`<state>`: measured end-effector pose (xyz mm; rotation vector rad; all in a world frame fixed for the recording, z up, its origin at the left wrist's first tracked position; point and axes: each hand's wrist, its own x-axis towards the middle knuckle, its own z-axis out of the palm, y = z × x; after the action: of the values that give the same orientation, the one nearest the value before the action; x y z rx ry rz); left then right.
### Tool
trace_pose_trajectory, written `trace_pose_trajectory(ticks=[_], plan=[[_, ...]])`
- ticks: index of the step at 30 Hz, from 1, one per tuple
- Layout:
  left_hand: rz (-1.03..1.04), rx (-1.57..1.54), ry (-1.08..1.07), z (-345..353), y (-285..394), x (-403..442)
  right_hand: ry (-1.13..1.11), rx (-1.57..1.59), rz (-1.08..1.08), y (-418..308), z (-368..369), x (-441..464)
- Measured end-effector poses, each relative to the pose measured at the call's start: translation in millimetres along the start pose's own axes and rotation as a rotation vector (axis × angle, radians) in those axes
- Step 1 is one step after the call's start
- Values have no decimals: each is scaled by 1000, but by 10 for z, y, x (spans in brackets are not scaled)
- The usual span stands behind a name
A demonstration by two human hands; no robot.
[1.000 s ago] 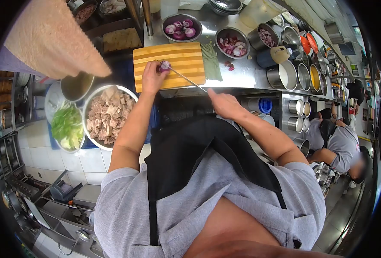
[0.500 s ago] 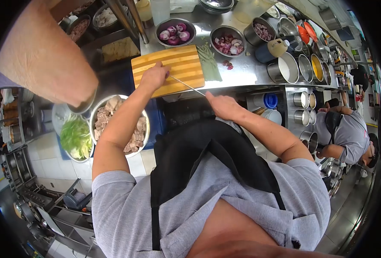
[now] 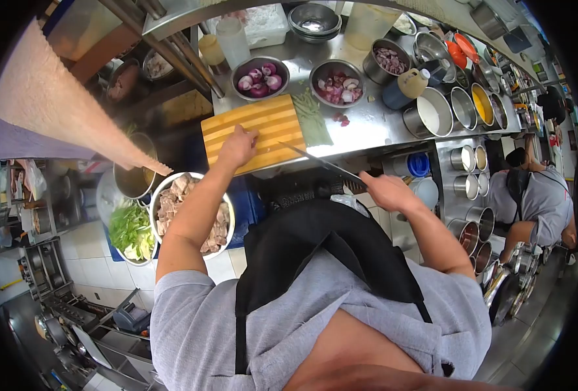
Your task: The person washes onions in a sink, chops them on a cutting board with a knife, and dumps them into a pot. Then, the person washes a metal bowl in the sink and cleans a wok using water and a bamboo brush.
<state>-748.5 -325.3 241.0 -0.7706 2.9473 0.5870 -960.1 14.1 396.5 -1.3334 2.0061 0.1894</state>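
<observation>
My right hand (image 3: 391, 193) is wrapped around the handle of a knife (image 3: 331, 167). Its blade points up and left, and the tip reaches over the front right part of a striped wooden cutting board (image 3: 279, 127). On the board's left half rests my left hand (image 3: 238, 148), its fingers curled together; whatever may be under them is hidden. Behind the board stands a metal bowl of peeled red onions (image 3: 260, 81). A second bowl of cut onion pieces (image 3: 338, 88) is to its right. A green cloth (image 3: 311, 117) lies against the board's right edge.
Below my left forearm is a white bowl of meat chunks (image 3: 217, 231), beside leafy greens (image 3: 132, 229). A person's arm (image 3: 60, 98) looms close at upper left. Pots (image 3: 429, 114) and a dark bottle (image 3: 403, 90) stand right. Another person (image 3: 530, 202) is at far right.
My right hand has drawn the knife back to the right, away from my left hand. The nearby person's arm at the left has shifted, and the view has tilted slightly.
</observation>
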Motion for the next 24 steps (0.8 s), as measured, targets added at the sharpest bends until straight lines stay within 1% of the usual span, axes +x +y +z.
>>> trace_pose_trajectory(ticks=[1, 2, 3, 4, 5, 6, 8, 9, 11, 12, 14, 15, 17, 18, 19, 21, 22, 23, 24], plan=[[-13, -54, -16, 14, -3, 41, 7, -5, -5, 146, 74, -93], [-73, -94, -27, -32, 28, 82, 43, 92, 29, 298, 204, -154], [-73, -89, -19, -102, 64, 155, 81, 192, 62, 410, 322, -188], [-88, -167, 39, -206, 107, 265, 91, 192, 59, 484, 419, -203], [-103, -245, 96, -311, 142, 377, 151, 285, 78, 540, 518, -209], [-33, -193, 180, -471, 212, 530, 204, 380, 97, 572, 586, -213], [-7, -186, 199, -796, 417, 865, 213, 430, 107, 554, 626, -195], [-7, -183, 202, -783, 424, 1088, 225, 480, 121, 553, 642, -192], [42, -35, 39, -732, 352, 1524, 247, 474, 107, 594, 700, -196], [30, -27, 52, -767, 311, 1665, 264, 468, 92, 608, 719, -184], [-12, -86, -124, -838, 197, 1868, 280, 490, 62, 685, 785, -233], [-33, -84, -109, -792, 64, 1949, 289, 521, 52, 708, 818, -251], [-89, 303, -68, -648, -182, 1996, 258, 548, 50, 722, 861, -268], [-112, 362, -143, -631, -183, 1929, 235, 584, 75, 750, 866, -287], [-127, 354, -136, -581, -139, 1876, 229, 570, 65, 794, 897, -289], [-217, 348, -84, -492, -41, 1816, 184, 639, 24, 853, 978, -221], [-210, 372, -67, -467, -24, 1791, 211, 636, -16, 861, 991, -199], [-213, 368, -67, -460, -21, 1782, 208, 632, -16, 871, 980, -172], [-215, 367, -21, -473, -2, 1750, 185, 608, -15, 879, 935, -134]])
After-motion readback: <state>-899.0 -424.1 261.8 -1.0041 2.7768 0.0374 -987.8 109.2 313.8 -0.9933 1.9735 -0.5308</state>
